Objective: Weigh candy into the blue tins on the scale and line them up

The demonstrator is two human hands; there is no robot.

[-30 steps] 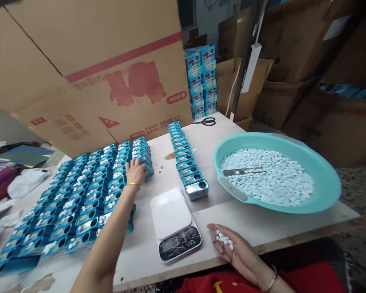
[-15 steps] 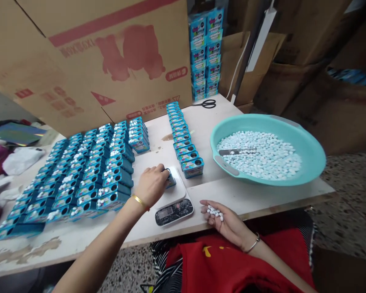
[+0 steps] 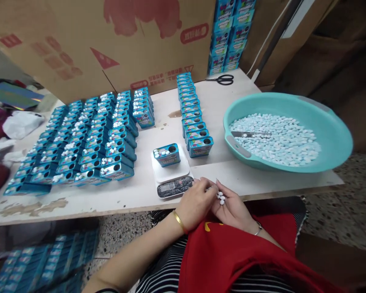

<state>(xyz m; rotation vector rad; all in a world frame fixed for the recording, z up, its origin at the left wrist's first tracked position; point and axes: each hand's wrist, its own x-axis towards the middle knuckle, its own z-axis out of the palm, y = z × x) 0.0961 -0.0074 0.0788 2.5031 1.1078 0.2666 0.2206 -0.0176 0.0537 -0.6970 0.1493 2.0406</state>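
My right hand is cupped palm up at the table's front edge and holds several small white candies. Over that palm, my left hand bends its fingers together onto the candies; its fingertips are partly hidden. A blue candy tin stands upright on the white plate of a kitchen scale, just beyond my left hand. White candies lie on the left part of its top, beside a round dark opening. The scale's display is too small to read.
Rows of blue tins with white candies on top fill the left side. Another row of tins runs back behind the scale. On the right stands a turquoise basin of candies. Black scissors lie near the large cardboard box.
My left hand has let go of the tin on the scale and come to the candies in my right palm. White candies now show on that tin. The view has tilted down.
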